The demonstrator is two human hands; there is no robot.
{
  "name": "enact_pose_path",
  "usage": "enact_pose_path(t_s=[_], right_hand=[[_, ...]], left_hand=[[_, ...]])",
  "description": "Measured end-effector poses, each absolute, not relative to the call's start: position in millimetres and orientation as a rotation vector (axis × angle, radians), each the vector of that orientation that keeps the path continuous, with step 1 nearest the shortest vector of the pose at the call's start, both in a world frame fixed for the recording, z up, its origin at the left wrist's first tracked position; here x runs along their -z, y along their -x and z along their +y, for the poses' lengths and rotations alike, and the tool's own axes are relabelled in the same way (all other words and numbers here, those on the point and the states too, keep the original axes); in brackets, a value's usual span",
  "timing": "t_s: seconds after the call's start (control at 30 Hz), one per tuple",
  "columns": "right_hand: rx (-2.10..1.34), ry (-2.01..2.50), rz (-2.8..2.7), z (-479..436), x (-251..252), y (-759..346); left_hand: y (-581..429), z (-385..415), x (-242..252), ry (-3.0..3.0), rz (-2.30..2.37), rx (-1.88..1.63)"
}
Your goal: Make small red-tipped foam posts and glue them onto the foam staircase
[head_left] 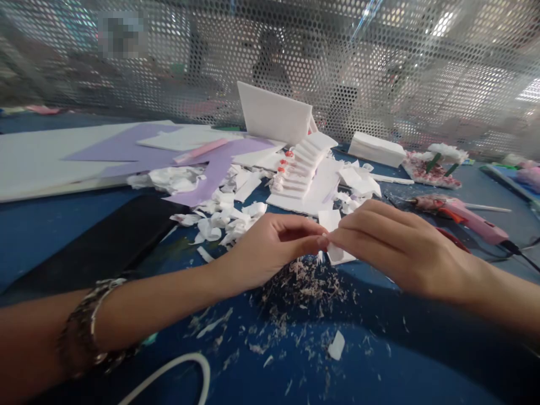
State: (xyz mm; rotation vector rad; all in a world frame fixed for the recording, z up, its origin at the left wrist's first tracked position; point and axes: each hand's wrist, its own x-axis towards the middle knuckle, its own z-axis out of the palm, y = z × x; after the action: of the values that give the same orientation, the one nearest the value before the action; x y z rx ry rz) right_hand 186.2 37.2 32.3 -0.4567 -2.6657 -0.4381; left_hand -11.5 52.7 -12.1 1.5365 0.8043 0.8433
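White scrap [325,235], one, small: pinched in my left hand [276,244], its other side met by the fingertips of my right hand [390,242].

Right thumb hidden, so whether that hand grips too I cannot tell; work judged partway. Assembled, beyond my hands: white stepped stack [302,171] with red bits along its left edge; behind it, a folded white board [274,112] standing tilted. Loose, the scrap itself, seemingly joined to nothing; just beyond my left hand, curled white offcuts [236,222]; farther left, purple sheets [139,140]. Under my fingertips, a heap of shavings [306,281] on the blue bench [405,360]. Beyond my right hand, one pink glue gun [478,219], lying unheld. How much remains, not determinable. Brands, labels, writing: none legible.
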Motion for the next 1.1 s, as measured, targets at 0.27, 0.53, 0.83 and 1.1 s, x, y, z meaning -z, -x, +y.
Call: enact_pose_path(t_s=[0.27,0.53,0.83,1.1], right_hand=[[0.277,0.597,-2.661,48,-24,-184],[-0.006,0.797,-2.432,46,-12,-183],[-0.244,1.013,-2.314,42,-14,-180],[-0.246,0.983,-2.26,42,-17,-179]], left_hand=[[12,48,13,-1.71,0.932,-0.833],[8,39,11,-1.825,0.863,-0.957],[10,41,6,-1.878,0.978,-0.997],[10,45,6,-1.883,0.975,-1.028]])
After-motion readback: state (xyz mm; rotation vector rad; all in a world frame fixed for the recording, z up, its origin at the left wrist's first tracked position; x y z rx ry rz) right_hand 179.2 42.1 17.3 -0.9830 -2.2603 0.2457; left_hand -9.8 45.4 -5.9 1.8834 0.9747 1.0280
